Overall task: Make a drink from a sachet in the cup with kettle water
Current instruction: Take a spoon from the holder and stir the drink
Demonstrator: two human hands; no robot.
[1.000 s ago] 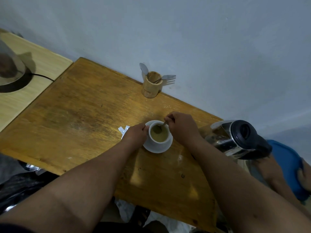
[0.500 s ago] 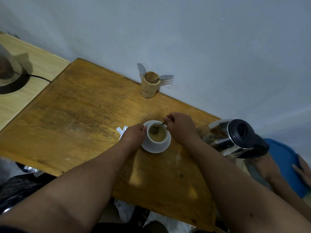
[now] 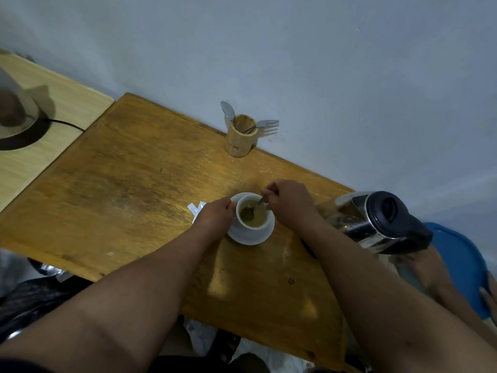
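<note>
A white cup of light brown drink stands on a white saucer on the wooden table. My left hand grips the cup's left side. My right hand pinches the handle of a metal spoon whose bowl dips into the drink. A white sachet lies just left of the cup, mostly hidden by my left hand. The steel kettle with a black lid and handle sits at the table's right edge.
A wooden holder with a spoon and a fork stands at the back by the wall. A second kettle on a black base sits on the pale table to the left. Another person's hand rests on a blue seat at right.
The spoon's bowl has shifted within the cup, toward its left side. My left hand keeps its hold on the cup. The other person's hand has slid toward the frame's right edge.
</note>
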